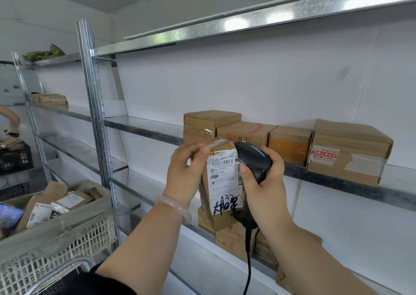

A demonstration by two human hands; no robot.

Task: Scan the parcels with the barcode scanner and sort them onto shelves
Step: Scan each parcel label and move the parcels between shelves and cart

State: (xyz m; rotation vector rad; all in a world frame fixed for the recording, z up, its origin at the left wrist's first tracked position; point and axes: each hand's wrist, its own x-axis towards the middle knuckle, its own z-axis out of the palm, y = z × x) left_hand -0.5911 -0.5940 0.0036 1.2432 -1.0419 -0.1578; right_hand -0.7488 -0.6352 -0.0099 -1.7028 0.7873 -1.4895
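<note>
My left hand [186, 168] grips the top left edge of a brown parcel [221, 182] held upright, its white label with a barcode and black handwriting facing me. My right hand [263, 177] holds a black barcode scanner [253, 159] by its handle, the scanner head close against the parcel's upper right edge; its cable [248, 261] hangs down. Behind the parcel, several cardboard boxes [349, 150] stand in a row on the metal shelf [337, 182]. More boxes [231, 238] sit on the shelf below.
A white plastic basket [67, 238] lined with a grey sack holds several parcels at the lower left. A metal upright [96, 114] divides two shelf bays. The left bay carries a flat parcel [49, 99] and a green bundle [45, 53]. A black crate [15, 159] stands far left.
</note>
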